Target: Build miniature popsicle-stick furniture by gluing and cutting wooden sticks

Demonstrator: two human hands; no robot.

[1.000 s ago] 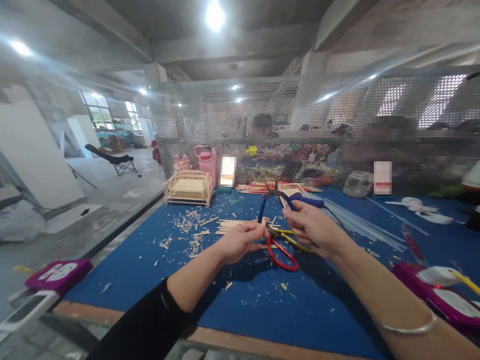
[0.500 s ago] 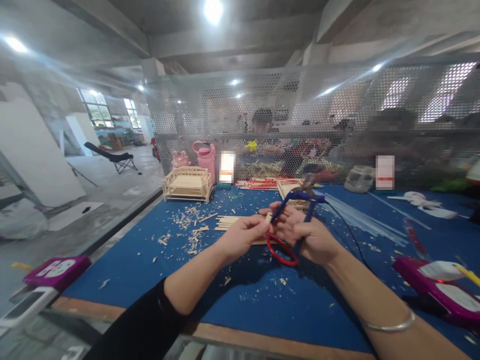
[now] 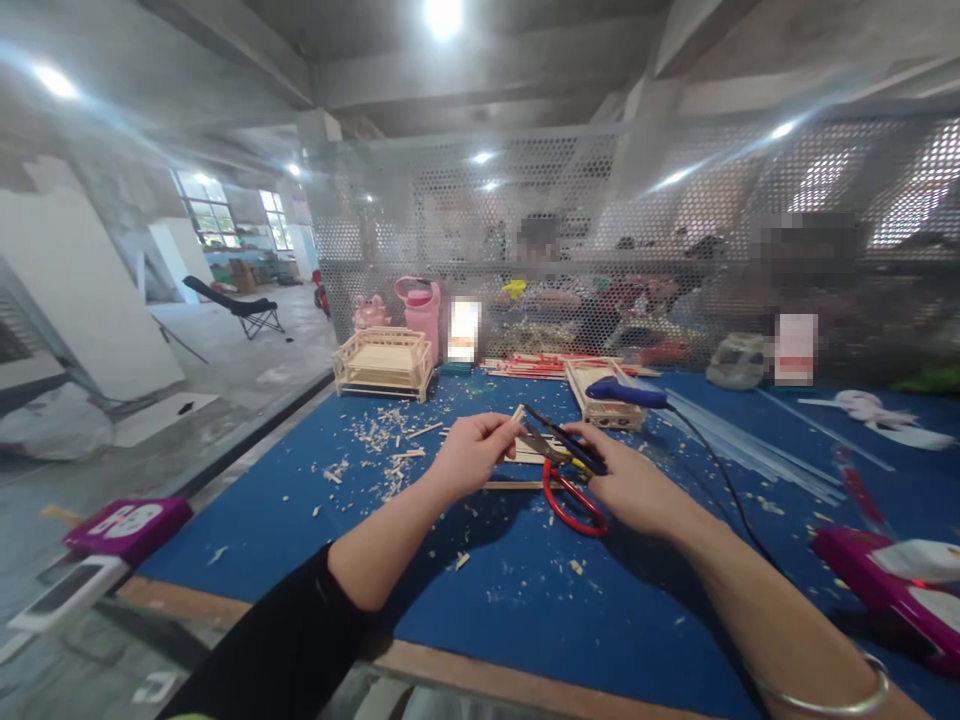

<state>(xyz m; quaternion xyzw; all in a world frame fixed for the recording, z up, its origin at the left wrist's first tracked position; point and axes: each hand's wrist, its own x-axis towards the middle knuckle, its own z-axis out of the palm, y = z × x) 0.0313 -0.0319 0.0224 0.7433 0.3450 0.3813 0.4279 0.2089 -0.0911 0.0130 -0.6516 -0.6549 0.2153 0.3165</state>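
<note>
My left hand (image 3: 472, 450) pinches a short pale wooden stick (image 3: 517, 413) between thumb and fingers. My right hand (image 3: 626, 475) is closed on blue-handled pliers (image 3: 585, 450). A long dark part of them points left, close to the stick; I cannot tell whether they touch. Below and between the hands is a pair of scissors with a red handle (image 3: 574, 510), apparently on the table, partly hidden. Thin wooden strips (image 3: 525, 487) lie under the hands. Just beyond my right hand, a blue glue gun (image 3: 626, 393) with a black cord rests by a small wooden frame (image 3: 611, 415).
Wood scraps (image 3: 386, 435) litter the blue table (image 3: 285, 560). A miniature wooden bed (image 3: 382, 362), a pink bottle (image 3: 421, 318) and red-tipped sticks (image 3: 532, 367) stand or lie at the back, before a perforated screen. Clear sticks (image 3: 742, 445) and purple boxes (image 3: 131, 528) flank the work.
My right hand has turned over, from palm up to wrapped round the pliers, and swung the tool down and left toward the stick. My left hand still pinches the stick.
</note>
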